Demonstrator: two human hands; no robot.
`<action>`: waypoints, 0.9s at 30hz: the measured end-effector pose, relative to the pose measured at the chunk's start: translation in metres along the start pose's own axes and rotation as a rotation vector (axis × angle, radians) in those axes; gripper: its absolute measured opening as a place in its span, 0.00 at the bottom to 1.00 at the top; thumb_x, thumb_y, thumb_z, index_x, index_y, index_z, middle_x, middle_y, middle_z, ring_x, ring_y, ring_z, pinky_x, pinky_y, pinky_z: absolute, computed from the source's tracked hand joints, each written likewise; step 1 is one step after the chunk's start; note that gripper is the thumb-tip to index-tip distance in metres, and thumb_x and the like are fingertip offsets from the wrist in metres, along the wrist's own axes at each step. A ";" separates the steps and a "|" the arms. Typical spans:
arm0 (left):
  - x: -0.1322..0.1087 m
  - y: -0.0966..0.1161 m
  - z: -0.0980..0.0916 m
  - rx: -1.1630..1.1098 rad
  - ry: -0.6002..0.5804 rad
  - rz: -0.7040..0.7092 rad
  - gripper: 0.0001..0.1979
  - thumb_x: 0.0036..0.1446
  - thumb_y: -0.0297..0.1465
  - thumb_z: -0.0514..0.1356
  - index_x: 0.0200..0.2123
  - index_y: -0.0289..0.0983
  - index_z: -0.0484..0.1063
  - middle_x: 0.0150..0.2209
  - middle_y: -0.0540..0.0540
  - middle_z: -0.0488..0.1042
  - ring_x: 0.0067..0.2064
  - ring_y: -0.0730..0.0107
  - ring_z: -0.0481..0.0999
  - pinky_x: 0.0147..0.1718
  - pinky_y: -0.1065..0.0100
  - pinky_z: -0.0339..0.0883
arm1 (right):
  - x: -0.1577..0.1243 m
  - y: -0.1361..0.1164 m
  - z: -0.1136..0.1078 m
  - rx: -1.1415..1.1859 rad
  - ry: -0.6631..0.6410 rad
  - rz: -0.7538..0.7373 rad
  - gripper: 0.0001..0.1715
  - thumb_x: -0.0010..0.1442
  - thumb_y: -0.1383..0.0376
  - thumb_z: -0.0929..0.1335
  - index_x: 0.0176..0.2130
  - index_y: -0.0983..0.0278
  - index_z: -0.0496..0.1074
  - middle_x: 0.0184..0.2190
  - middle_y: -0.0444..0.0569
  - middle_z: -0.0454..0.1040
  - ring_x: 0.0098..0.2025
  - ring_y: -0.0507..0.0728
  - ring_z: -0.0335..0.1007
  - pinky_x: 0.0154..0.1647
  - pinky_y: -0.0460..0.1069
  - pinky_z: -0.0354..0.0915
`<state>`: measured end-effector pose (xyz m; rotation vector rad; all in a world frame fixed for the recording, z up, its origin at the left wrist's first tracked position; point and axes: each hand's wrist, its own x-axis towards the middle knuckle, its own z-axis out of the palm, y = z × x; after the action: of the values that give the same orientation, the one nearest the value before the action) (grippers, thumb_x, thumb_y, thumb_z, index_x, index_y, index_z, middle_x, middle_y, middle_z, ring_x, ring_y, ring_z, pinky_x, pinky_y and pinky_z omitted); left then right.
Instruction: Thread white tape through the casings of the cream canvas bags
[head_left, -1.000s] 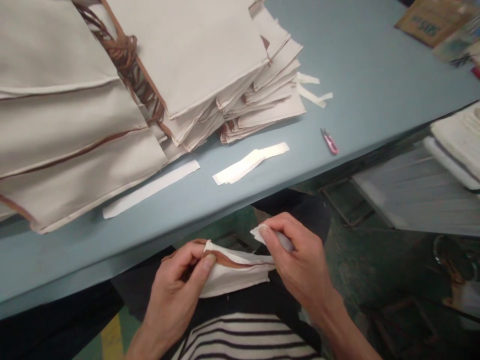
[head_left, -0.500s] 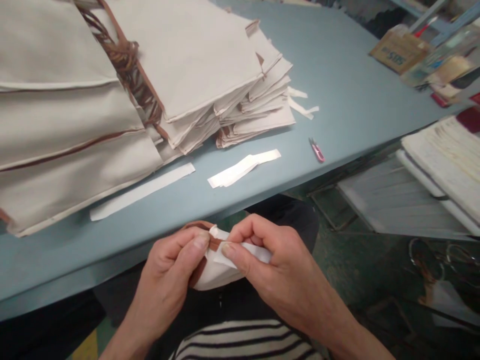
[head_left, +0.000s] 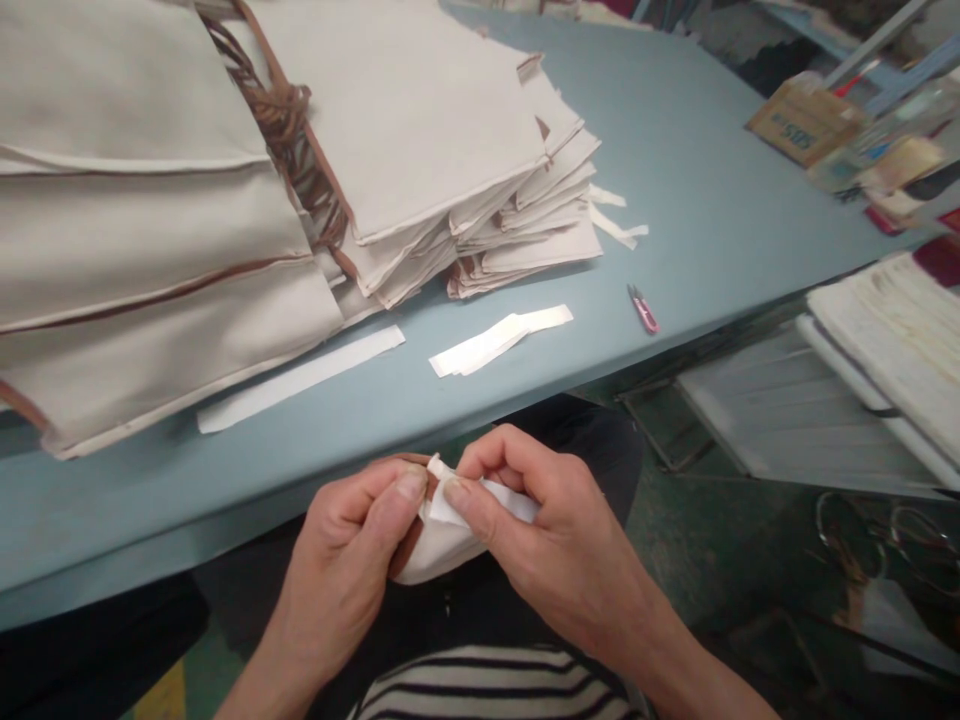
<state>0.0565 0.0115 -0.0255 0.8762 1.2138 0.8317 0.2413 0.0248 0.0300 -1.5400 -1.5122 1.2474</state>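
Observation:
A cream fabric piece with brown trim (head_left: 435,555) is held above my lap, just off the table's front edge. My left hand (head_left: 360,530) pinches its brown-edged side between thumb and forefinger. Opposite it, my right hand (head_left: 536,510) grips the same fabric together with a white strip (head_left: 517,500) that is folded over the edge. Both thumbs lie close together at the fabric's upper edge. My palms and curled fingers hide much of the piece.
Stacked cream fabric pieces (head_left: 442,120) with brown edging cover the table's left side. Near the front edge lie a long white strip (head_left: 300,380), several shorter strips (head_left: 499,340) and pink thread snips (head_left: 643,310). A cardboard box (head_left: 806,118) sits at the far right.
The white strip has been folded further over the brown edge, covering more of it, and my two thumbs are slightly closer. The whole view has shifted a little.

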 end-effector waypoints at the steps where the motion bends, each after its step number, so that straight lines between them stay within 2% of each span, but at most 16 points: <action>1: 0.000 -0.001 0.000 0.009 0.007 0.012 0.25 0.65 0.53 0.66 0.32 0.35 0.83 0.28 0.48 0.75 0.27 0.71 0.64 0.24 0.73 0.62 | 0.000 0.000 0.001 -0.015 -0.007 0.009 0.10 0.67 0.60 0.72 0.33 0.58 0.74 0.22 0.38 0.70 0.23 0.51 0.61 0.24 0.46 0.54; 4: 0.002 -0.003 0.000 0.000 0.015 0.014 0.26 0.65 0.54 0.66 0.31 0.35 0.81 0.30 0.48 0.75 0.27 0.73 0.64 0.25 0.73 0.60 | 0.000 0.000 0.004 -0.072 -0.018 0.018 0.09 0.67 0.62 0.71 0.33 0.59 0.74 0.23 0.38 0.71 0.24 0.50 0.64 0.25 0.45 0.55; 9: 0.002 -0.004 0.002 -0.107 0.007 -0.077 0.28 0.63 0.55 0.68 0.25 0.36 0.75 0.21 0.55 0.60 0.23 0.75 0.55 0.22 0.73 0.52 | -0.001 0.009 0.011 -0.134 0.083 -0.119 0.08 0.69 0.64 0.70 0.34 0.60 0.76 0.25 0.39 0.77 0.26 0.50 0.71 0.29 0.44 0.60; 13: 0.003 -0.005 0.004 -0.129 -0.007 -0.099 0.28 0.63 0.56 0.68 0.26 0.36 0.76 0.20 0.55 0.60 0.23 0.76 0.54 0.22 0.73 0.50 | -0.002 0.014 0.014 -0.146 0.155 -0.214 0.07 0.68 0.66 0.72 0.35 0.61 0.76 0.26 0.39 0.79 0.25 0.49 0.72 0.30 0.43 0.61; 18: 0.006 -0.003 0.010 -0.070 0.029 -0.055 0.28 0.63 0.55 0.67 0.25 0.37 0.75 0.19 0.55 0.60 0.23 0.76 0.53 0.21 0.73 0.48 | -0.001 0.018 0.011 -0.139 0.178 -0.222 0.07 0.67 0.66 0.72 0.35 0.61 0.77 0.25 0.40 0.79 0.23 0.49 0.72 0.27 0.43 0.60; 22: 0.007 -0.001 0.016 -0.035 0.074 -0.021 0.27 0.64 0.51 0.67 0.23 0.38 0.73 0.20 0.54 0.61 0.23 0.74 0.56 0.21 0.72 0.50 | -0.001 0.023 0.012 -0.255 0.254 -0.256 0.07 0.67 0.67 0.72 0.34 0.62 0.77 0.25 0.41 0.81 0.24 0.50 0.77 0.29 0.45 0.61; 27: 0.008 -0.002 0.018 -0.054 0.099 -0.041 0.25 0.63 0.50 0.68 0.23 0.38 0.72 0.19 0.55 0.60 0.22 0.74 0.54 0.20 0.72 0.49 | -0.002 0.031 0.015 -0.389 0.298 -0.338 0.08 0.70 0.66 0.71 0.36 0.62 0.77 0.25 0.42 0.81 0.26 0.52 0.80 0.31 0.47 0.62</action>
<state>0.0760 0.0155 -0.0282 0.7720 1.2860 0.8794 0.2387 0.0161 -0.0034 -1.5359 -1.7858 0.5274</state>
